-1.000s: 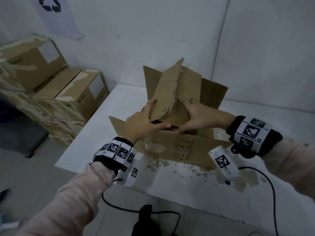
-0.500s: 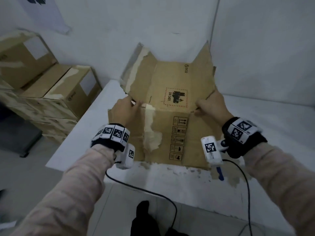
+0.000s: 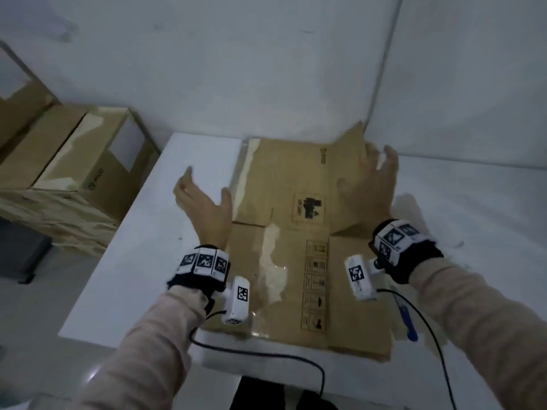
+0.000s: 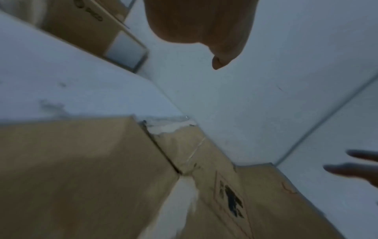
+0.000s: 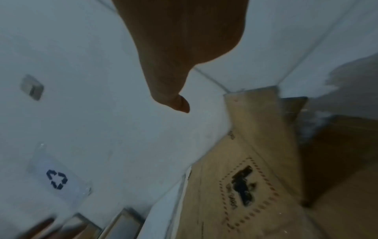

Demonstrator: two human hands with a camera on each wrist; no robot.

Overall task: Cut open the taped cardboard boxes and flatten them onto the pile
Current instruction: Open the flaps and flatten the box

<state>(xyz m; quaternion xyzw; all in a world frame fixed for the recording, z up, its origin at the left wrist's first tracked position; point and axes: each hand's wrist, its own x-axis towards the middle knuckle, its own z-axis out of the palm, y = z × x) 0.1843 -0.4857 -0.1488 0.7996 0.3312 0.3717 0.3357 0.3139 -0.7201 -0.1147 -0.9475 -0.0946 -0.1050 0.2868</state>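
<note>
A flattened cardboard box point(image 3: 299, 232) lies on the white table point(image 3: 133, 261), with torn tape strips and printed handling marks facing up. Its far right flap still tilts up a little. My left hand point(image 3: 204, 187) hovers open just off the box's left edge, palm turned toward it, holding nothing. My right hand point(image 3: 370, 170) is open with spread fingers over the right far part of the box. The left wrist view shows the cardboard point(image 4: 92, 177) below my thumb point(image 4: 216, 63). The right wrist view shows the printed panel point(image 5: 241, 186).
A blue box cutter point(image 3: 407, 321) lies on the table right of the cardboard. Several taped boxes point(image 3: 74, 173) are stacked beyond the table's left side. White walls meet in a corner behind the table. A recycling sign point(image 5: 57, 179) hangs on the wall. Cables trail off the near edge.
The box, which both hands held and spread open, now lies flat on the table. Both hands have let go and opened beside and over it.
</note>
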